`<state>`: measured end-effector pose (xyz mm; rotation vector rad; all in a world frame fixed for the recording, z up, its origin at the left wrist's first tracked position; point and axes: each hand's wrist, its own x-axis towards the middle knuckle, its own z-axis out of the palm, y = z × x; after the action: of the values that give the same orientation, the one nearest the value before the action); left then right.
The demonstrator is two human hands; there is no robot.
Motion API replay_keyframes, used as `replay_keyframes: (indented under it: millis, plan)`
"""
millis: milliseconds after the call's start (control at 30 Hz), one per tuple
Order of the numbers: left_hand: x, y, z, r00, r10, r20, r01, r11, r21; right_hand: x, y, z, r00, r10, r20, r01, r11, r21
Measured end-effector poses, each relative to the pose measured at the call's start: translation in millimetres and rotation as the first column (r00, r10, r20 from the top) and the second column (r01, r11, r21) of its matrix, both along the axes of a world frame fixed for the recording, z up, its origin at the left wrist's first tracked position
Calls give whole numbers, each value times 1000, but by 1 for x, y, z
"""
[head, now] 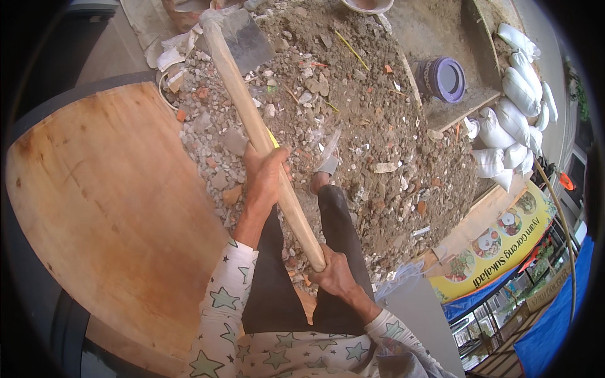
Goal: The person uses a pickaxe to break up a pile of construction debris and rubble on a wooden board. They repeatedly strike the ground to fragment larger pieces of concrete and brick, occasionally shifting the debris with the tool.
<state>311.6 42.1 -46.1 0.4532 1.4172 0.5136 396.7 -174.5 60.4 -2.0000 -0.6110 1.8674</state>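
Both of my hands are closed around the thick wooden handle of a hoe. My left hand grips it about midway along the shaft. Close to the butt end is my right hand. The handle slants up and left to a flat metal hoe blade, at the upper edge of a heap of rubble and soil. Whether the blade touches the heap, I cannot tell. Broken stone, brick bits and plastic scraps are mixed through the heap around my feet.
A large plywood sheet lies to my left. At the upper right, a purple bucket lies in a wooden-edged mixing trough. White filled sacks are piled beyond it. A yellow banner and blue tarpaulin edge the right side.
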Motion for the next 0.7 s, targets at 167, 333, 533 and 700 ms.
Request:
replay_keyframes:
  millis: [167, 333, 533, 700]
  plan:
    - [35, 48, -47, 996, -4, -89, 20, 983, 184, 29, 66, -104, 998, 41, 44, -47, 988, 148]
    - [77, 27, -132, 760, -277, -588, 428, 894, 132, 54, 124, -217, 995, -82, 58, 72, 985, 159]
    - [70, 10, -180, 704, -435, -561, 515, 857, -18, 30, 105, -244, 983, -180, 44, 182, 981, -69]
    - [69, -1, -187, 716, -451, -533, 504, 862, -53, 22, 61, -187, 949, -316, 22, 317, 947, -58]
